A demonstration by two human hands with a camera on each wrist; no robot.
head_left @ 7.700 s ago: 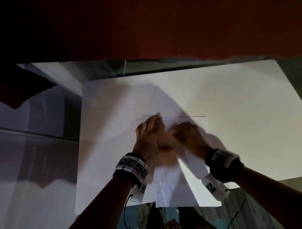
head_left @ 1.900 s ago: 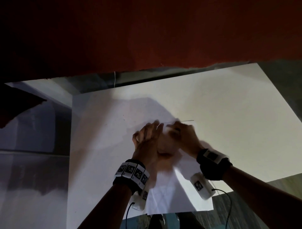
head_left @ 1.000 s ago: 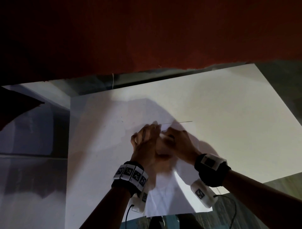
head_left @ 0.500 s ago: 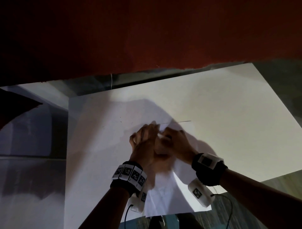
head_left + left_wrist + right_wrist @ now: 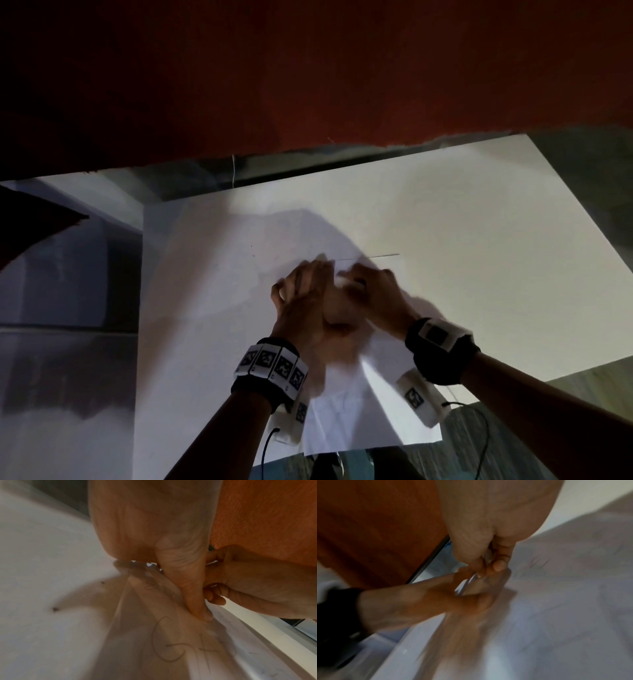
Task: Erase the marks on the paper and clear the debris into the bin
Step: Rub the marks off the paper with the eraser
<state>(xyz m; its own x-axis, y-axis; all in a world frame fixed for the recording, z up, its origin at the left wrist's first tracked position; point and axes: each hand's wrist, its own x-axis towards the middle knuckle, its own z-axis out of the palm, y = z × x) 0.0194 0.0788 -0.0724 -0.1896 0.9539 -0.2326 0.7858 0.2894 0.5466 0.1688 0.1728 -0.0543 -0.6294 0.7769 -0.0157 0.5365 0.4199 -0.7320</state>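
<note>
A sheet of white paper (image 5: 359, 421) with looping pencil marks (image 5: 168, 642) lies on a large white board (image 5: 479, 222). My left hand (image 5: 305, 294) lies on the paper, its thumb (image 5: 193, 595) pressing the sheet down. Right beside it, my right hand (image 5: 373, 291) is motion-blurred and pinches a small white eraser (image 5: 486, 557) between thumb and fingers, low over the paper's upper part. In the right wrist view my left hand (image 5: 419, 601) reaches in from the left. Dark specks of debris (image 5: 54, 609) lie on the board left of the paper. No bin is in view.
A dark red wall (image 5: 308, 85) stands behind the board's far edge. A grey-white surface (image 5: 68, 274) lies to the left with a dark shape (image 5: 27, 226) at its edge. Wrist cables (image 5: 263, 455) hang near the board's front edge.
Both hands stay on the same spot of the paper. The right hand shifts slightly back and forth with the eraser; the left hand keeps pressing.
</note>
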